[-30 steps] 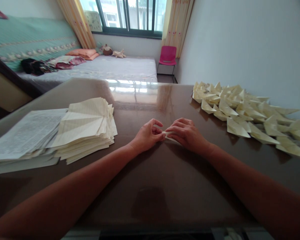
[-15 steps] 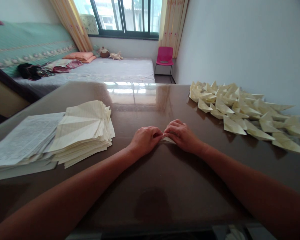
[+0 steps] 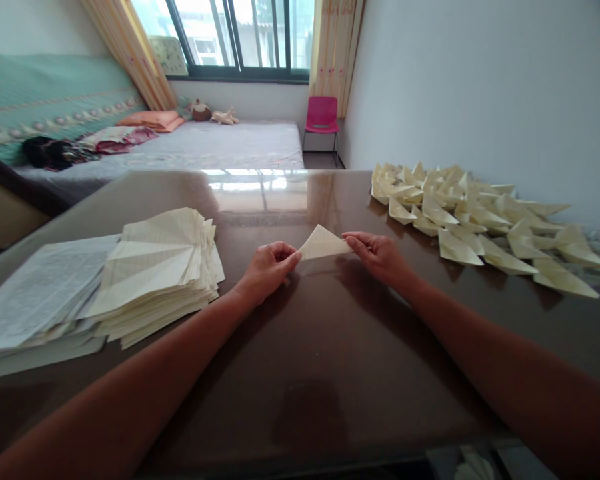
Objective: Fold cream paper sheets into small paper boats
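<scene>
Head view: pinching cream triangular folded-paper piece (image 3: 321,245) right of creased cream paper-sheet stack (image 3: 145,267), left corner in bare left hand (image 3: 267,269) (nearer stack), right corner in bare right hand (image 3: 377,254), with long axis spanning hand to hand.

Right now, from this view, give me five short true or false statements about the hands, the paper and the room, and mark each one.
1. The left hand and the right hand hold opposite ends of one folded paper. True.
2. The pointed paper shapes lie to the left of both hands. False: the pointed paper shapes lie to the right.
3. A stack of cream sheets lies to the left of the left hand. True.
4. The chair beyond the table is green. False: the chair is pink.
5. A bed stands beyond the table. True.
</scene>
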The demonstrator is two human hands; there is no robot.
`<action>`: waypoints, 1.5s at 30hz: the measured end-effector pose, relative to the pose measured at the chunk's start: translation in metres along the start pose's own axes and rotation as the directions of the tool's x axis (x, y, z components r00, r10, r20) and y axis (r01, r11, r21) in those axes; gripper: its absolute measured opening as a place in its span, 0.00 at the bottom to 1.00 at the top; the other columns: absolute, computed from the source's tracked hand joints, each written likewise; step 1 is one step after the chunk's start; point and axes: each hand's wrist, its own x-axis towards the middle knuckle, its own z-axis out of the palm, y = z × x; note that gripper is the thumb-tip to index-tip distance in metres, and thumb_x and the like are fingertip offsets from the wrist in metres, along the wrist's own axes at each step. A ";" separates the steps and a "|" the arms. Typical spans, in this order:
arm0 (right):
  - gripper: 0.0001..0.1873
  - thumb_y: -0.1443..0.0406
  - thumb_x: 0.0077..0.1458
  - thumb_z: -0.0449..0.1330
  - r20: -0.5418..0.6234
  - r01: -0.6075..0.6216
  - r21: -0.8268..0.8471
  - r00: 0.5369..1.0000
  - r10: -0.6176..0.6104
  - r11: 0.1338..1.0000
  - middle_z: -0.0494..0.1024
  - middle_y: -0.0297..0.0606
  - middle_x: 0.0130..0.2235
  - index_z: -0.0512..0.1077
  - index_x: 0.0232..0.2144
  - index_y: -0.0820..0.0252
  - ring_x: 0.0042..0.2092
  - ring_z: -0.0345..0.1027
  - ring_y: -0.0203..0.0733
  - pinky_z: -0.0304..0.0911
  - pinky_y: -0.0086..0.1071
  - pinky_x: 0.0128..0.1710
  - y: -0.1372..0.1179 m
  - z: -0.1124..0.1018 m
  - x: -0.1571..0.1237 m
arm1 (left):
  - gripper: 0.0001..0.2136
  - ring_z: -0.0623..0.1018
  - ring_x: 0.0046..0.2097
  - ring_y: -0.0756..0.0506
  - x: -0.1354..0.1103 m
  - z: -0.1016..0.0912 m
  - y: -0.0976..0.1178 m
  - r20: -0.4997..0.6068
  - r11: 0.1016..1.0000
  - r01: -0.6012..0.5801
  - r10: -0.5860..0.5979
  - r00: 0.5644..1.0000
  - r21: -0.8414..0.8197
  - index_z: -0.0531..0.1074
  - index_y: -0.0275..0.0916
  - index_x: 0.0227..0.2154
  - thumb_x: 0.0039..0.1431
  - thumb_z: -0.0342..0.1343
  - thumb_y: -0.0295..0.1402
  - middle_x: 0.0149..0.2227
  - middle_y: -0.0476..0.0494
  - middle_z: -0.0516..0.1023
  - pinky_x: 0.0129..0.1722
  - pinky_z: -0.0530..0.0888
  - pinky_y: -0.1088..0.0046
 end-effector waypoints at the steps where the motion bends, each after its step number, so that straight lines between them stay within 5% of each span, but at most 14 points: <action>1: 0.19 0.52 0.58 0.56 0.049 -0.013 0.046 0.999 0.011 0.999 0.82 0.41 0.38 0.77 0.42 0.57 0.38 0.74 0.47 0.66 0.37 0.38 0.000 0.001 0.000 | 0.16 0.64 0.20 0.55 0.000 0.000 0.000 0.003 1.000 -0.005 0.005 1.000 -0.001 0.72 0.34 0.27 0.48 0.61 0.45 0.22 0.51 0.69 0.16 0.62 0.81; 7: 0.17 0.57 0.52 0.62 0.065 -0.063 0.172 0.997 0.052 0.983 0.80 0.36 0.33 0.73 0.42 0.58 0.31 0.72 0.40 0.66 0.33 0.34 0.005 0.006 0.000 | 0.18 0.65 0.22 0.54 0.002 -0.001 -0.003 0.030 1.000 -0.023 0.023 0.999 -0.003 0.71 0.34 0.27 0.47 0.61 0.47 0.23 0.51 0.69 0.16 0.66 0.81; 16: 0.18 0.56 0.49 0.65 0.055 -0.106 0.292 0.994 0.093 0.951 0.80 0.39 0.34 0.71 0.39 0.60 0.35 0.73 0.41 0.67 0.35 0.37 0.012 0.008 0.004 | 0.16 0.67 0.24 0.54 -0.001 -0.003 0.001 0.106 0.999 -0.033 0.029 0.994 0.030 0.74 0.34 0.32 0.50 0.59 0.45 0.26 0.49 0.72 0.18 0.67 0.82; 21: 0.21 0.54 0.43 0.68 0.179 -0.238 0.493 0.969 0.170 0.837 0.79 0.38 0.36 0.73 0.37 0.60 0.35 0.72 0.40 0.68 0.33 0.36 0.007 0.005 0.004 | 0.17 0.67 0.25 0.53 0.001 -0.004 0.000 0.116 0.998 -0.051 0.047 0.992 0.035 0.74 0.35 0.31 0.50 0.59 0.46 0.26 0.49 0.72 0.18 0.67 0.82; 24: 0.22 0.54 0.40 0.70 0.142 -0.248 0.541 0.969 0.203 0.803 0.79 0.35 0.32 0.72 0.35 0.60 0.32 0.71 0.37 0.66 0.30 0.33 0.007 0.003 0.004 | 0.17 0.67 0.25 0.53 0.001 -0.005 -0.001 0.126 0.998 -0.052 0.048 0.991 0.028 0.74 0.35 0.31 0.50 0.59 0.46 0.26 0.49 0.71 0.18 0.67 0.82; 36: 0.18 0.51 0.48 0.64 0.124 -0.202 0.344 0.978 0.170 0.917 0.78 0.35 0.26 0.78 0.30 0.60 0.27 0.68 0.37 0.63 0.31 0.31 0.000 0.002 0.001 | 0.16 0.66 0.26 0.53 -0.001 -0.004 0.001 0.091 0.999 -0.028 0.030 0.995 -0.019 0.73 0.35 0.30 0.49 0.60 0.46 0.26 0.50 0.70 0.19 0.67 0.82; 45: 0.19 0.49 0.51 0.62 0.291 -0.236 0.424 0.950 0.115 0.874 0.77 0.34 0.25 0.71 0.26 0.60 0.25 0.64 0.33 0.60 0.28 0.27 -0.007 0.001 0.000 | 0.16 0.60 0.20 0.55 0.001 -0.004 0.001 0.063 0.991 -0.085 0.079 0.995 0.101 0.70 0.37 0.23 0.53 0.56 0.47 0.18 0.55 0.61 0.18 0.57 0.79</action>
